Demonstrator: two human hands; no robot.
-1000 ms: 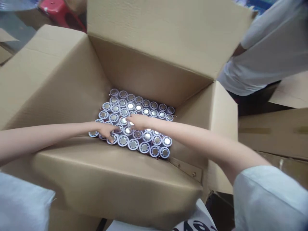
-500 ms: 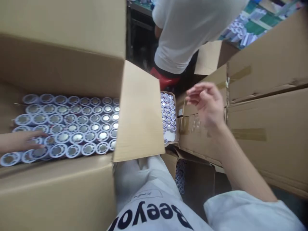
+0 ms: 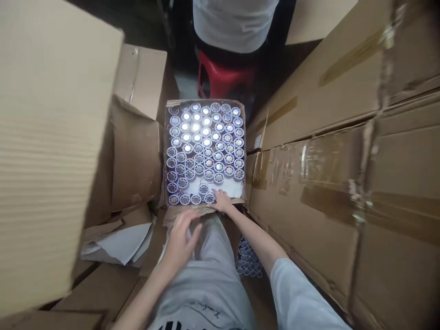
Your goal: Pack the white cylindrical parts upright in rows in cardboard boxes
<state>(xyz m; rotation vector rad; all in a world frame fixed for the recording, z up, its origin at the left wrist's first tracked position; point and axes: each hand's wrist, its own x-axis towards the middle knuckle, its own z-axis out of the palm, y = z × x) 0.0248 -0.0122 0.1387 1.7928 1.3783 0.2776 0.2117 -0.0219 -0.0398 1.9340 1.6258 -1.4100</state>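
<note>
A cardboard box [image 3: 244, 137] holds rows of round, white-rimmed parts [image 3: 208, 162] with metallic centres, and a pale sheet [image 3: 233, 187] shows at its near side. My right hand [image 3: 222, 200] reaches over the near edge, its fingertips at a part [image 3: 209, 198] in the front row; whether they grip it is hard to tell. My left hand [image 3: 184, 236] hovers over my lap near the box's torn front flap [image 3: 189, 211], fingers apart, with nothing in it.
Stacked cartons [image 3: 319, 165] line the right side. A large carton flap [image 3: 51, 137] fills the left, beside smaller boxes [image 3: 137, 156] and paper sheets [image 3: 123, 240]. More round parts [image 3: 249, 261] lie low right. A person [image 3: 235, 23] sits ahead on a red stool [image 3: 223, 75].
The view has swung from the large left carton to the smaller box. My left hand has left the large carton's parts, and my right hand has come down from the air into the smaller box.
</note>
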